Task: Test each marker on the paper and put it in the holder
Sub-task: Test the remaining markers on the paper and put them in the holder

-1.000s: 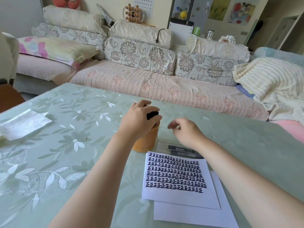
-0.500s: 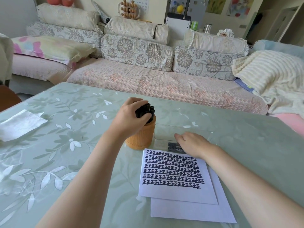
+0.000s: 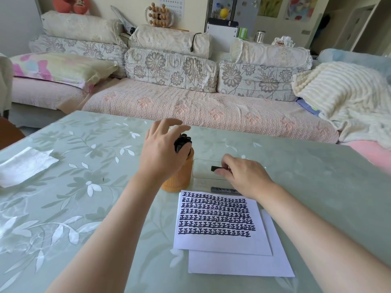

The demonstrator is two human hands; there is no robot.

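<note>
Since half a second earlier the left hand had let go of the bundle of markers and lifted slightly; the right hand had risen off the floor of the tray with one marker in its fingers.

At 9 o'clock from the holder, well apart from it, a white napkin lay flat on the green leaf-patterned table; the left hand hovered over the holder with its fingers spread and straight, gripping nothing; whether the thumb touched the caps could not be told; the black markers stood upright in the orange holder, which sat at 11 o'clock from the paper, just beside its top left corner; the clear tray lay just beside the holder at its 3 o'clock; the right hand was above the tray, thumb and fingertips pinching the marker, whose black end pointed toward 9 o'clock; a second marker lay at 12 o'clock from the paper, along its top edge, partly hidden under the right wrist; the paper, filled with rows of dark marks, rested on a blank sheet that stuck out at 5 o'clock; a sofa ran across at 12 o'clock beyond the table, with a cream blanket at 2 o'clock.
</note>
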